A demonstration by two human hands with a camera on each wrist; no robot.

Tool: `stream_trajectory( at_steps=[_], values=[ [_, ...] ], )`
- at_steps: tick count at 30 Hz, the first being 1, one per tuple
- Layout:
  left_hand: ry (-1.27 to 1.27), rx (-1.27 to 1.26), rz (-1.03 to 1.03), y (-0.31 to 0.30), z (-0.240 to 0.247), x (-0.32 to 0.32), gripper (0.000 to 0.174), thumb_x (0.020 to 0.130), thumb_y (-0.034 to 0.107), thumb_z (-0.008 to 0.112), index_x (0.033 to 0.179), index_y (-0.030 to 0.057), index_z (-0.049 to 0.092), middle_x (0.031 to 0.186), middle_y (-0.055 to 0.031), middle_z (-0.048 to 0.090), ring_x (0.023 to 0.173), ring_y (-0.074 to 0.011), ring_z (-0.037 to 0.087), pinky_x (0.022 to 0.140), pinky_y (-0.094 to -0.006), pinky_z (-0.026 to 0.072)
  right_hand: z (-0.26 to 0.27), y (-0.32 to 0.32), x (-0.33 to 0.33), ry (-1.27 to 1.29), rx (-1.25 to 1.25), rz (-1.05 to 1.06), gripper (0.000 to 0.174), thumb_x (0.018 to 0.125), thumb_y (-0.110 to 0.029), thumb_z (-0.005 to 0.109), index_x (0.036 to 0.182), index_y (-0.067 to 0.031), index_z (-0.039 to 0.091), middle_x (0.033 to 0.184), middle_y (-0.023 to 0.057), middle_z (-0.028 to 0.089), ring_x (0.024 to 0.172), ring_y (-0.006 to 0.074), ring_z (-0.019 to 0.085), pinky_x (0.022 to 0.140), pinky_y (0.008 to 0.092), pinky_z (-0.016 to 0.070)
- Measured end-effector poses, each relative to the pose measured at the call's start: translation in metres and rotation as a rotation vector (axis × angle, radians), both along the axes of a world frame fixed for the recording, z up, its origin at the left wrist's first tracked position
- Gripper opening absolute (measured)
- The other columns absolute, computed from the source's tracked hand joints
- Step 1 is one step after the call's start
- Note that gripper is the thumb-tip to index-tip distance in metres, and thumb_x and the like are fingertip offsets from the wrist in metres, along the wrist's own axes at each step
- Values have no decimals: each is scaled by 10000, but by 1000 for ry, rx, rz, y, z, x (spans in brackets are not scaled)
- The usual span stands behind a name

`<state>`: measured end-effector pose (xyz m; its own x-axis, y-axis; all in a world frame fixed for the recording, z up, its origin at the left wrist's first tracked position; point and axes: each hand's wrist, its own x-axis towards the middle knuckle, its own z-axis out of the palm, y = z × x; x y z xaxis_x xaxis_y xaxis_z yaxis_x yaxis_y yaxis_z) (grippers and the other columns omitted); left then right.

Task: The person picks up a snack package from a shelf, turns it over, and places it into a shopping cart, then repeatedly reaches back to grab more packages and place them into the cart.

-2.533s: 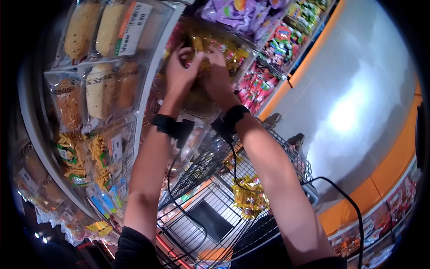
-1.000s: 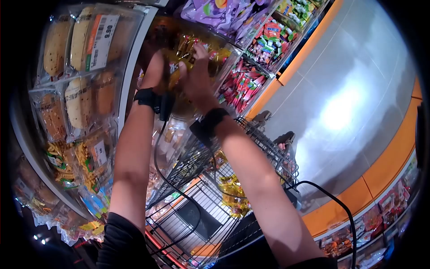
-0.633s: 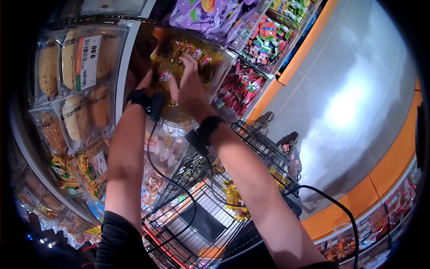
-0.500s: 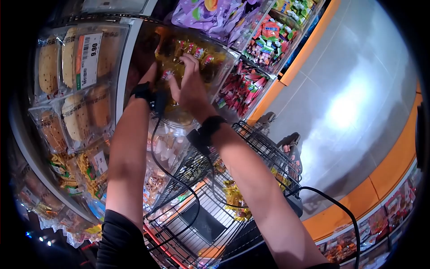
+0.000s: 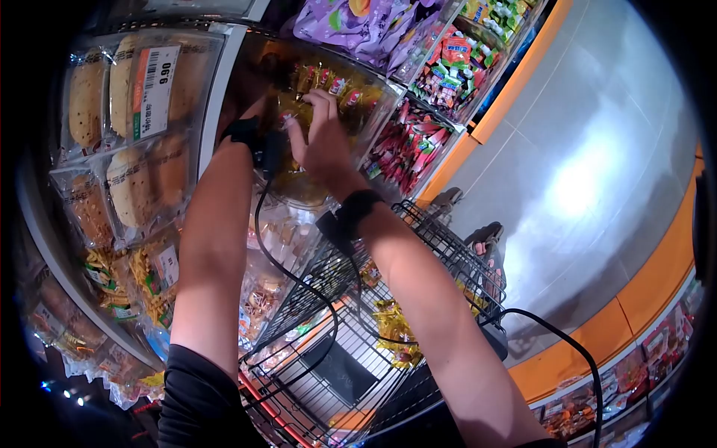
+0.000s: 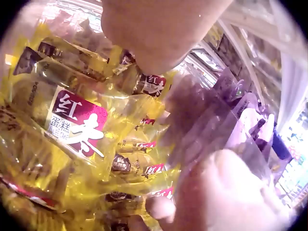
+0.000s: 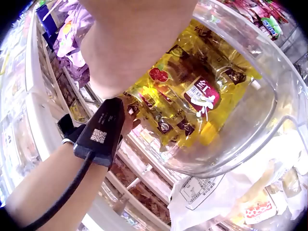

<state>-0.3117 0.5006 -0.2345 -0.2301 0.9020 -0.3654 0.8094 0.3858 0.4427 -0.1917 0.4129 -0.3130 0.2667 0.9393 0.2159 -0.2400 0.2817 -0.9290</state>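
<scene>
Yellow clear-wrapped packets with red labels [image 5: 337,86] fill a transparent bin [image 7: 216,166]. My right hand [image 5: 323,140] lies over them, thumb apart from the lightly bent fingers, fingertips at the wrappers. To its left, my left hand [image 5: 258,106] reaches into the bin's shaded side; its fingers are too dark to make out. In the left wrist view a large packet [image 6: 77,120] lies close beside smaller ones, and part of my right hand [image 6: 226,192] shows at lower right. The right wrist view shows a packet [image 7: 202,98] below my right hand [image 7: 139,43].
Purple bags [image 5: 355,30] sit behind the bin, and red-wrapped sweets [image 5: 411,145] to its right. Bagged bread [image 5: 134,179] is on the left. Below the arms stands a wire cart [image 5: 299,373] holding yellow packets [image 5: 394,332]. Dark cables hang from both wrists.
The hands were close together over the bin at first; since then they have moved apart, the left into the shaded side. Over the last half second the right hand has kept nearly the same pose.
</scene>
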Motion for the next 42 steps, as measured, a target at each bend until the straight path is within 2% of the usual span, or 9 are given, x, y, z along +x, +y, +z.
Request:
stream_trajectory(
  at_steps=[11,18,22,26,27,31,35,40,42],
  values=[
    [93,75,67,-6,-1,4,561,923,458,419,938,-75,592,892,-260,602,886,-409,551,784,-389,435,-2,1,1,24,46,-7,321,804,8,478,1124,11,449,1185,221,473,990,424,531,825,441,463],
    [318,305,255,-61,49,86,671,884,533,460,875,-126,588,850,-319,595,898,-461,561,826,-406,443,-7,4,-4,-56,116,-106,343,745,81,452,1074,-10,484,1100,216,494,947,387,537,831,418,444],
    [65,937,-199,-128,45,69,271,964,151,411,1037,-31,598,1037,-144,639,956,-198,598,878,-293,437,22,-25,18,-80,54,-48,250,719,81,467,943,-4,541,963,190,547,870,367,537,777,397,443],
    [60,882,-45,-240,52,83,279,977,163,390,948,-17,600,902,-102,623,870,-183,583,806,-311,451,33,-93,51,8,-201,-69,98,804,5,481,859,-17,559,791,142,564,794,277,550,714,346,440],
    [80,828,12,-268,39,73,303,991,194,391,907,-17,592,834,-84,606,788,-168,570,746,-297,453,22,-112,49,138,-265,-69,86,865,-5,456,870,-17,541,760,71,584,708,142,544,677,274,438],
    [-323,740,429,-373,-11,74,275,1000,214,368,898,13,523,712,-65,595,572,-102,468,561,-248,394,41,-223,67,-61,-357,99,160,821,80,411,789,-9,540,727,47,581,651,108,520,598,252,428],
    [-532,501,803,-467,-88,65,190,982,196,429,943,40,531,771,-38,601,591,-69,456,542,-229,380,4,-298,49,-203,-459,308,89,784,9,508,844,13,573,754,139,616,672,253,603,653,322,486],
    [-84,542,665,-533,-232,20,184,946,174,463,958,12,549,879,-130,637,693,-257,562,659,-350,450,-139,-331,7,-780,-151,376,307,742,-237,670,934,-3,619,819,235,634,800,433,600,743,448,492],
    [-88,413,774,-570,-293,11,217,934,188,463,987,-4,551,952,-198,614,789,-373,552,725,-410,442,-173,-334,-21,-913,-541,617,416,756,-353,669,985,-9,622,913,247,643,895,406,615,755,448,491]
  ],
)
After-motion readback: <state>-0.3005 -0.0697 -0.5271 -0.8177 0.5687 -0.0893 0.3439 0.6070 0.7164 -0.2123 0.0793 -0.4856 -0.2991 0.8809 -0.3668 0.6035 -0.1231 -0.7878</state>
